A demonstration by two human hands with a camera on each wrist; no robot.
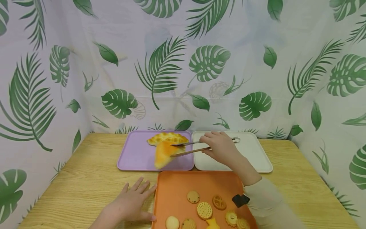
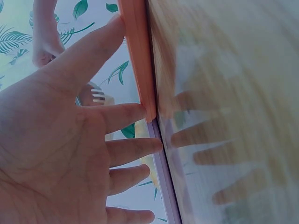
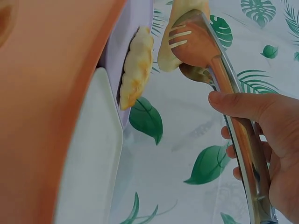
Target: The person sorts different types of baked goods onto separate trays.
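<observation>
On the left of the wooden table [image 1: 83, 178], the person's left hand [image 1: 130, 202] is spread, its thumb and forefinger touching the left edge of an orange tray [image 1: 174, 194]. Behind that tray, toward the left, lies a purple tray [image 1: 132, 157] carrying a long, browned bread [image 1: 160, 138] near its far edge. A triangular bread [image 1: 164, 156] hangs in front of it, above the purple tray, caught between the ends of metal tongs [image 1: 190, 152]. On the orange tray lie several cookies [image 1: 204, 210], one of them pretzel-shaped. Farther right, the right hand [image 1: 221, 148] grips the tongs over a white tray [image 1: 254, 156], which sits just beside the purple one. A pale sleeve [image 1: 266, 200] crosses the orange tray's right edge.
</observation>
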